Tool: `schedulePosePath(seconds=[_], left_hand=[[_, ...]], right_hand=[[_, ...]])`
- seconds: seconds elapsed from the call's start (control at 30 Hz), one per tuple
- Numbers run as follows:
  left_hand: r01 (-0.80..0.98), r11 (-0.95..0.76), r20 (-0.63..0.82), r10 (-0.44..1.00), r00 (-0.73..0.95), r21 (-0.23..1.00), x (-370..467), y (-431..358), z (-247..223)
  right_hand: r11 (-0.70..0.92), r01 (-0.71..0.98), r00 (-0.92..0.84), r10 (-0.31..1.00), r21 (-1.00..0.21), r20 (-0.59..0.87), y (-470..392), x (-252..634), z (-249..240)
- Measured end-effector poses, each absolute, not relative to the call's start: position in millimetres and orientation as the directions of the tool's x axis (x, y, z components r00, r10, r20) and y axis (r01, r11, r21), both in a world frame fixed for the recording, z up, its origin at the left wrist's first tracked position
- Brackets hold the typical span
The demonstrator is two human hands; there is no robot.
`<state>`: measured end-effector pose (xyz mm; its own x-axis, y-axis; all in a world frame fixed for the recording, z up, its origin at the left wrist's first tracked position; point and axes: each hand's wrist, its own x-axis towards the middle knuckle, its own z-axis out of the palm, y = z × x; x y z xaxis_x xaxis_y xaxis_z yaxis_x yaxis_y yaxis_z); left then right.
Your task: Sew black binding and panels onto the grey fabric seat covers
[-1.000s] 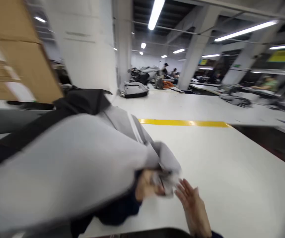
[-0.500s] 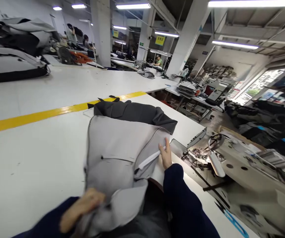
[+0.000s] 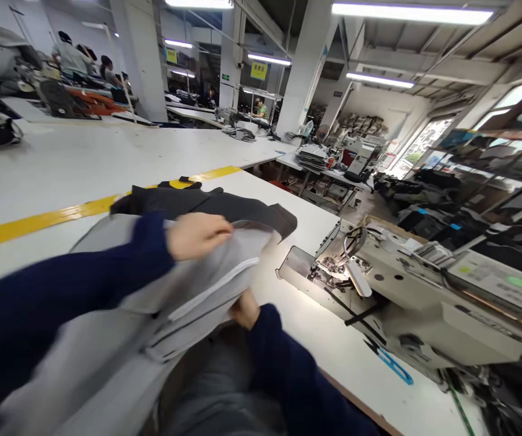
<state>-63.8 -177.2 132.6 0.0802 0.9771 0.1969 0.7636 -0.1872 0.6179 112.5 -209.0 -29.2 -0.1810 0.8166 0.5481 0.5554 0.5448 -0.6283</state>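
The grey fabric piece (image 3: 152,327) was located at the near side of the white table (image 3: 306,330), left of the sewing machine (image 3: 424,297), with its near portion extending to the lower edge of the view. The left hand (image 3: 200,235) was positioned over the far part of the piece, its fingers drawn together on a raised fold of the cloth; motion blur obscured the exact contact. The right hand (image 3: 245,310) was positioned at the right margin of the piece, nearer the operator and lower than the left. Its fingers were partly hidden by the cloth, so whether they were closed on it could not be determined. A white strip (image 3: 215,289) ran obliquely along the piece between the two hands. A dark fabric panel (image 3: 206,203) lay beyond the left hand, its small tabs overlapping the yellow tape (image 3: 79,211) on the table. The machine's lamp (image 3: 357,277) illuminated the needle area, and a control panel (image 3: 506,278) with a green display was mounted at the far right. Blue-handled scissors (image 3: 395,365) lay on the table just beside the machine. Co-workers (image 3: 72,57) were present in the background at upper left.
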Motion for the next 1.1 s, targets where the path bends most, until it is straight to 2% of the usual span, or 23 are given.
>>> schedulePosePath(seconds=[0.03, 0.1, 0.13, 0.17, 0.2, 0.27, 0.3, 0.4, 0.5, 0.57, 0.63, 0.67, 0.73, 0.83, 0.93, 1.0, 1.03, 1.1], left_hand=[[0.742, -0.293, 0.225, 0.955, 0.194, 0.603, -34, -160, 124], [0.586, -0.683, 0.351, 0.729, 0.588, 0.436, 11, -146, 95], [0.492, -0.783, 0.415, 0.62, 0.666, 0.381, 25, -149, 76], [0.429, -0.824, 0.501, 0.565, 0.655, 0.369, 33, -156, 57], [0.377, -0.836, 0.584, 0.548, 0.599, 0.399, 35, -166, 38], [0.331, -0.799, 0.67, 0.601, 0.435, 0.502, 30, -190, 6], [0.309, -0.799, 0.683, 0.601, 0.415, 0.516, 25, -202, -5], [0.306, -0.851, 0.662, 0.524, 0.536, 0.426, 19, -223, -28], [0.369, -0.877, 0.572, 0.48, 0.666, 0.306, 24, -227, -44], [0.385, -0.89, 0.495, 0.456, 0.74, 0.244, 28, -227, -51], [0.385, -0.901, 0.436, 0.434, 0.788, 0.2, 29, -228, -53], [0.391, -0.902, 0.419, 0.431, 0.799, 0.182, 29, -229, -52], [0.414, -0.895, 0.408, 0.445, 0.797, 0.168, 29, -234, -46], [0.398, -0.891, 0.444, 0.455, 0.772, 0.221, 26, -240, -29], [0.347, -0.909, 0.62, 0.412, 0.668, 0.23, 13, -237, -3], [0.494, -0.828, 0.652, 0.531, 0.541, 0.265, -3, -227, 11], [0.593, -0.741, 0.597, 0.641, 0.483, 0.316, -12, -220, 16], [0.745, -0.503, 0.346, 0.859, 0.376, 0.438, -28, -206, 18]], right_hand=[[0.474, 0.455, -0.181, 0.878, -0.754, 0.443, -222, 104, -32], [0.153, 0.059, -0.195, 0.971, -0.987, 0.139, -238, 104, -40], [-0.033, -0.182, -0.219, 0.976, -0.983, 0.008, -239, 111, -42], [-0.165, -0.378, -0.236, 0.969, -0.911, -0.078, -236, 122, -44], [-0.219, -0.508, -0.216, 0.969, -0.833, -0.122, -230, 134, -44], [-0.222, -0.613, -0.174, 0.974, -0.758, -0.145, -214, 158, -43], [-0.215, -0.634, -0.163, 0.976, -0.742, -0.144, -207, 168, -41], [-0.187, -0.669, -0.102, 0.982, -0.719, -0.161, -191, 179, -34], [-0.058, -0.577, 0.119, 0.981, -0.815, -0.154, -178, 173, -10], [0.107, -0.468, 0.305, 0.951, -0.877, -0.047, -168, 164, 22], [0.269, -0.379, 0.419, 0.903, -0.885, 0.095, -159, 152, 63], [0.262, -0.368, 0.404, 0.909, -0.892, 0.1, -155, 144, 84], [0.331, -0.322, 0.334, 0.916, -0.887, 0.22, -147, 130, 118], [0.412, -0.266, 0.243, 0.903, -0.871, 0.353, -129, 119, 137], [0.354, -0.234, 0.287, 0.915, -0.905, 0.284, -106, 131, 121], [0.238, -0.224, 0.226, 0.956, -0.945, 0.188, -102, 148, 101], [0.211, -0.213, 0.177, 0.969, -0.954, 0.175, -106, 158, 90], [0.231, -0.134, 0.137, 0.967, -0.964, 0.213, -129, 177, 63]])
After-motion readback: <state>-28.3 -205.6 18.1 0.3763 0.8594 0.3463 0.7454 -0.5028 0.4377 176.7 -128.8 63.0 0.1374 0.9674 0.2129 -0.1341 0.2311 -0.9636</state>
